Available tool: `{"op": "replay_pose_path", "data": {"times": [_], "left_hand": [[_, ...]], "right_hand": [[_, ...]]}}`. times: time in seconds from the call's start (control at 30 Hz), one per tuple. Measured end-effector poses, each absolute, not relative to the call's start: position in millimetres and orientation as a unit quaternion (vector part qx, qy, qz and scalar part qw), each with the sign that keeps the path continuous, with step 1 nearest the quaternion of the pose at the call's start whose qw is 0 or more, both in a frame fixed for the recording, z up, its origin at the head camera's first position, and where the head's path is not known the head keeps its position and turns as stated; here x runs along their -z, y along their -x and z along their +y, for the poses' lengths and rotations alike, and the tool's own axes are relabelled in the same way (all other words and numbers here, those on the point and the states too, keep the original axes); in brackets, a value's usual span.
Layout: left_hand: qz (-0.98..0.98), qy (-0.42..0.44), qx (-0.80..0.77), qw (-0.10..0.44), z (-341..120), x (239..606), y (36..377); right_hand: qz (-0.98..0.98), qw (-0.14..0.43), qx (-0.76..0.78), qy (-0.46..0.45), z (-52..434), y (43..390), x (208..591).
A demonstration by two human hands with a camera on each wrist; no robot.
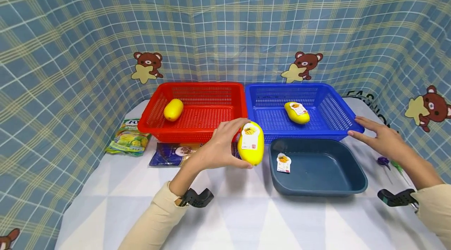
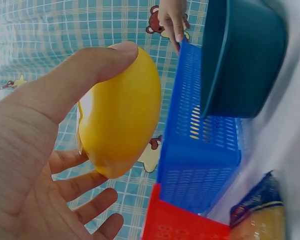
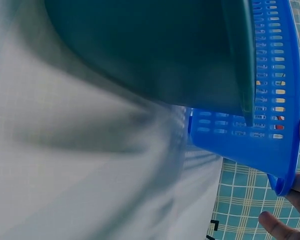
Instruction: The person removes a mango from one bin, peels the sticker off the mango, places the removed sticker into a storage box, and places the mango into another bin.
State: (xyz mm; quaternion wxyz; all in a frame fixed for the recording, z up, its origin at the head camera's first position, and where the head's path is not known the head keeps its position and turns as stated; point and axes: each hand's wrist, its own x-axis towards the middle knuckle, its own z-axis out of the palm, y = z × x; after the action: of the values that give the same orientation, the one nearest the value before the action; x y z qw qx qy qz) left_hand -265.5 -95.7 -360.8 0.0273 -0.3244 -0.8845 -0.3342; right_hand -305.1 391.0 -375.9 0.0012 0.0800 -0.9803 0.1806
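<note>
Thumb and fingers of my left hand (image 1: 220,146) grip a yellow toy mango (image 1: 256,149) with a white picture label facing up, held above the table in front of the two baskets. In the left wrist view the thumb lies over the unlabelled side of the mango (image 2: 122,115). My right hand (image 1: 382,138) touches the right front corner of the blue basket (image 1: 338,126), fingers spread at its rim. Inside that basket lies another labelled mango (image 1: 293,115). The red basket (image 1: 197,136) holds a mango (image 1: 174,109) with no label showing.
A dark blue-grey bin (image 1: 317,175) stands before the blue basket, with a mango-picture label (image 1: 283,163) inside. Left of the red basket lies a green food packet (image 1: 129,140); a dark blue packet (image 1: 169,155) lies before it. A purple flower-like item (image 1: 383,161) is at the right.
</note>
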Motion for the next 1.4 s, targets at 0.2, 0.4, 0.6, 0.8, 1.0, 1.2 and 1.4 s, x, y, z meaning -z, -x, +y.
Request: {"op": "replay_pose_path", "data": {"times": [0.2,0.4,0.6,0.8,1.0,1.2,1.4], "left_hand": [[-0.889,0.314,0.333,0.022,-103.1,373.2,252.5],[-0.892,0.302,0.335,0.011,-109.1,388.4,243.1],[-0.898,0.289,0.332,0.003,-115.4,402.0,237.5],[-0.899,0.284,0.333,-0.016,-122.2,413.8,228.7],[-0.901,0.293,0.320,-0.011,-126.1,424.8,224.8],[-0.900,0.300,0.317,-0.015,-127.9,434.4,221.0],[-0.900,0.302,0.313,-0.025,-129.4,439.8,219.3]], "right_hand": [[-0.980,-0.003,-0.183,-0.077,392.6,304.3,374.7],[-0.980,-0.012,-0.182,-0.073,394.6,303.0,373.9],[-0.981,-0.008,-0.181,-0.072,394.2,300.6,373.9],[-0.978,-0.001,-0.191,-0.083,395.4,299.3,379.1],[-0.977,0.001,-0.193,-0.086,395.8,300.9,378.8],[-0.978,-0.007,-0.194,-0.082,394.0,302.8,377.9],[-0.977,-0.005,-0.193,-0.087,392.3,303.5,379.1]]}}
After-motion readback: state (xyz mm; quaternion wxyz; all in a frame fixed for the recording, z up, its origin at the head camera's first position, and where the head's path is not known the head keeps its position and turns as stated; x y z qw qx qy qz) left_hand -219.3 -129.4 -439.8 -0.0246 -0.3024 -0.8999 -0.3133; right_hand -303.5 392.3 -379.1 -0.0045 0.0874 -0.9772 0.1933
